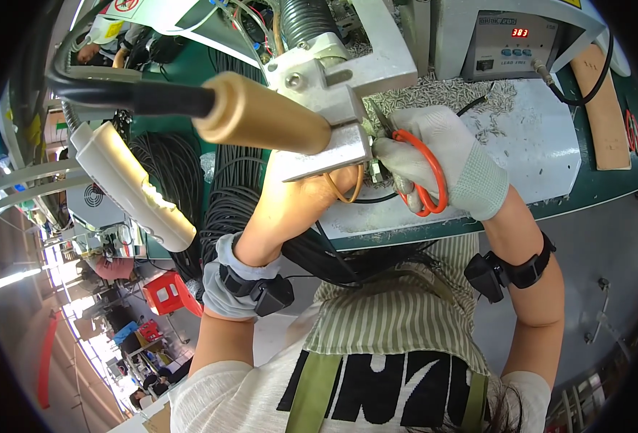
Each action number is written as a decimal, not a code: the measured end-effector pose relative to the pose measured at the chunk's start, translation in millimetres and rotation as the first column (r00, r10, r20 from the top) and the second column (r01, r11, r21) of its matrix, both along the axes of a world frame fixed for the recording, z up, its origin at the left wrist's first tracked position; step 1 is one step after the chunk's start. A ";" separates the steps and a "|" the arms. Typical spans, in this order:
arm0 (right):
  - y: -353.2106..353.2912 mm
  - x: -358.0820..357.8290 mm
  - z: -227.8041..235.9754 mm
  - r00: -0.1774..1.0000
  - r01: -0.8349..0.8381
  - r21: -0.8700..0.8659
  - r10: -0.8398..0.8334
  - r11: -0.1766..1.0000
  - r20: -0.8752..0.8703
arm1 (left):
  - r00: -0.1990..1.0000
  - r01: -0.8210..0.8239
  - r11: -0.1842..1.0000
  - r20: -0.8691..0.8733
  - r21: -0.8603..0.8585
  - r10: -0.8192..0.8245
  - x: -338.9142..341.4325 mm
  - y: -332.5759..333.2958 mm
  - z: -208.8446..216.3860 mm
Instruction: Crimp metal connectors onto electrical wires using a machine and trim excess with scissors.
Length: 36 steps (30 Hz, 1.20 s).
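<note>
My right hand [452,148], in a white knit glove, is closed around red-handled scissors [436,177], the loops hanging below the fingers and the blades pointing up and left. Bare and ringed by a tan bracelet [353,189], my left hand [308,186] reaches under a silver metal block [333,150]; its fingers are hidden there. Between the hands sits a small metal piece [376,172], close to the right fingertips. A tan-handled tool with a black cord [268,115], like a soldering iron, stands in the metal fixture over the left hand.
A grey control box [514,47] with a red display stands at the back right. Small metal bits [492,101] cover part of the white sheet [543,155]. Bundled black cables [236,195] lie left of my hand, beside a white lamp [135,187]. Another red-handled tool [633,132] lies far right.
</note>
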State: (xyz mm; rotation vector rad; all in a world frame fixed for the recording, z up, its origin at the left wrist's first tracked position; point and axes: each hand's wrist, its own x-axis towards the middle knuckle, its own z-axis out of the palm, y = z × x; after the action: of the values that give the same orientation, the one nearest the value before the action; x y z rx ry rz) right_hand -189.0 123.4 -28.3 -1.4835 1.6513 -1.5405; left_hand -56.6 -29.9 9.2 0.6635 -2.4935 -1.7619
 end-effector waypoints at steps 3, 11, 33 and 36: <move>-1.7 0.9 4.7 1.000 0.019 0.047 -0.020 0.999 0.019 | 0.999 0.025 0.999 0.035 -0.042 -0.023 0.3 -0.2 1.7; 4.8 9.4 31.6 0.819 -0.046 0.421 -0.207 0.906 0.536 | 0.995 -0.028 0.999 0.093 0.016 0.027 5.8 -5.2 -2.4; 132.3 124.7 75.4 0.622 0.718 0.247 -0.759 0.651 0.192 | 0.512 0.195 -0.082 0.173 -0.977 -0.842 131.4 8.8 -46.5; 125.1 135.7 87.7 0.604 0.788 -0.011 -0.771 0.615 0.201 | 0.546 0.079 -0.162 0.178 -0.984 -0.818 119.0 19.4 -46.8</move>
State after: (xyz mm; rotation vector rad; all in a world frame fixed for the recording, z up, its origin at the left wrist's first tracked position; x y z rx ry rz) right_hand -53.3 248.5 59.4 -0.5756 2.2941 -2.1318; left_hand 62.4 -10.5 -37.6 -0.9961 -2.6278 0.3825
